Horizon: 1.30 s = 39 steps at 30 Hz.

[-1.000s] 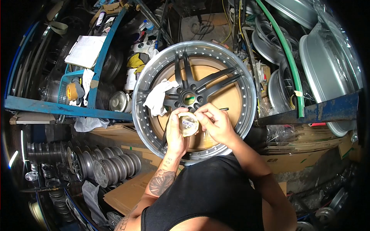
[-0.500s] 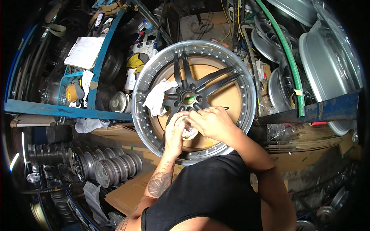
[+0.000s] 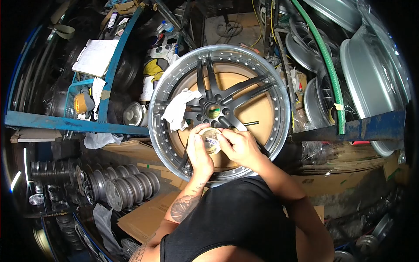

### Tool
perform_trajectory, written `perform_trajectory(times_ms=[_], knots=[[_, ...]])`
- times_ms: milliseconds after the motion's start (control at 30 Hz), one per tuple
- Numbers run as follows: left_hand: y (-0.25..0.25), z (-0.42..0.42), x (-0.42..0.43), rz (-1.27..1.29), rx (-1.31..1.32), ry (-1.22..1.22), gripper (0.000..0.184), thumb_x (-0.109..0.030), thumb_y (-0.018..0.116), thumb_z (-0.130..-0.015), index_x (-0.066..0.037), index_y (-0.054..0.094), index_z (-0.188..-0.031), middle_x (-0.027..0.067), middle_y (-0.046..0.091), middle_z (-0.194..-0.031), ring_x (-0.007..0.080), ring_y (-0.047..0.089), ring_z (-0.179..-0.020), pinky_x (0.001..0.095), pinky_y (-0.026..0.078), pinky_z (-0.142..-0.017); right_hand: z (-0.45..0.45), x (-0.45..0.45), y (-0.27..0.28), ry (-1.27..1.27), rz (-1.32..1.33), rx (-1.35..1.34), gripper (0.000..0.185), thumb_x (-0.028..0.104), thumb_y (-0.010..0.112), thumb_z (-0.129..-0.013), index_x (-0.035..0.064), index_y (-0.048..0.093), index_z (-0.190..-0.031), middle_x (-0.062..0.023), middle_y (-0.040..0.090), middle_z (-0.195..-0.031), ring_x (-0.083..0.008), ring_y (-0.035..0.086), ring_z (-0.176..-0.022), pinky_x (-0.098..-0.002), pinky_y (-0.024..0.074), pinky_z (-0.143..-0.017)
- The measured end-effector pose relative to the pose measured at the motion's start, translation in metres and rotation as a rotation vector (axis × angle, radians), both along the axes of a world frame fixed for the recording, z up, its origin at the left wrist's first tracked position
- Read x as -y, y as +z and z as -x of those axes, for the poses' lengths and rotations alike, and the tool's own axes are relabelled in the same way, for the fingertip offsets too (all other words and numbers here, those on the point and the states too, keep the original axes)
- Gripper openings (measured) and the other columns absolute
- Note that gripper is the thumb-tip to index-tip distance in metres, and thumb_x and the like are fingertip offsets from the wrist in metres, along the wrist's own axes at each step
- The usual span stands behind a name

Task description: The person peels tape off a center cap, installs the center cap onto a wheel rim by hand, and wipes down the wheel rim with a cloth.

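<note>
My left hand [image 3: 200,153] is closed around a roll of tape [image 3: 212,140], round and pale yellow with dark print in its middle. On the roll's right edge, the thumb and fingers of my right hand [image 3: 238,146] are pinched. Both hands are above the lower part of a large wheel rim [image 3: 153,97] with dark spokes, a polished lip and a ring of small bolts. A crumpled white cloth [image 3: 178,110] lies over the left spokes. Right of the hub is a thin black rod [image 3: 251,123]. My fingers partly cover the lower spokes.
Blue metal shelf bars [image 3: 74,122] run along the left, with a notebook [image 3: 94,57] and a blue basket [image 3: 72,101] beyond. A green hose [image 3: 328,72] hangs at the right, beside stacked rims [image 3: 366,83]. More rims [image 3: 133,190] lie lower left, near cardboard [image 3: 146,218].
My right hand has moved slightly down and left, uncovering more of the black rod. The tape roll has turned, so its printed middle shows more fully.
</note>
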<state>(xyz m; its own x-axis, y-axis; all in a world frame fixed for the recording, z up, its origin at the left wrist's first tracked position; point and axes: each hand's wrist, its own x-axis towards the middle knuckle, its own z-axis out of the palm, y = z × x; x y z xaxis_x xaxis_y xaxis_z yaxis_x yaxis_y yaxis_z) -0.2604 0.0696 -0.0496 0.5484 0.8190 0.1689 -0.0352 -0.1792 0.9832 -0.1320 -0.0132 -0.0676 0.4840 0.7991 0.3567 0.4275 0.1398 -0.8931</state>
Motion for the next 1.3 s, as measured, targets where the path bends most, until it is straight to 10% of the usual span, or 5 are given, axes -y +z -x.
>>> perform_trajectory(times_ms=[200, 433, 967, 1300], knots=[[0.0, -0.008, 0.009, -0.062, 0.001, -0.033, 0.053, -0.047, 0.037, -0.111, 0.0, 0.047, -0.132, 0.023, 0.068, -0.117, 0.0277, 0.068, -0.109, 0.0397, 0.052, -0.1, -0.006, 0.002, 0.007, -0.095, 0.124, 0.258, 0.025, 0.019, 0.067, -0.098, 0.0039, 0.06, -0.078, -0.01, 0.062, -0.061, -0.0242, 0.064, -0.05, -0.0356, 0.0487, -0.049], [-0.004, -0.004, 0.004, -0.038, 0.111, -0.055, 0.053, -0.047, 0.037, -0.11, 0.001, 0.046, -0.133, 0.024, 0.068, -0.117, 0.0263, 0.068, -0.104, 0.038, 0.053, -0.096, -0.004, 0.008, -0.01, 0.335, 0.23, -0.578, 0.03, 0.024, 0.066, -0.101, 0.0012, 0.059, -0.082, -0.0072, 0.058, -0.062, -0.0087, 0.053, -0.056, -0.0342, 0.0413, -0.054], [-0.007, -0.001, 0.003, 0.329, 0.249, -0.117, 0.048, -0.046, 0.036, -0.11, -0.004, 0.044, -0.134, 0.0252, 0.064, -0.122, 0.0272, 0.066, -0.108, 0.0385, 0.052, -0.096, -0.005, 0.009, -0.004, 0.415, 0.372, -0.627, 0.023, 0.017, 0.087, -0.085, 0.0009, 0.071, -0.083, -0.0028, 0.07, -0.07, -0.0067, 0.061, -0.059, -0.0239, 0.0495, -0.056], [0.001, -0.004, 0.013, 0.068, 0.203, -0.225, 0.052, -0.049, 0.041, -0.108, -0.005, 0.042, -0.136, 0.0273, 0.055, -0.133, 0.0271, 0.062, -0.106, 0.0402, 0.051, -0.097, -0.004, 0.008, -0.016, 0.506, 0.194, -1.02, 0.025, 0.02, 0.069, -0.1, -0.0007, 0.073, -0.085, -0.0044, 0.067, -0.066, -0.0094, 0.061, -0.055, -0.0236, 0.0473, -0.053]])
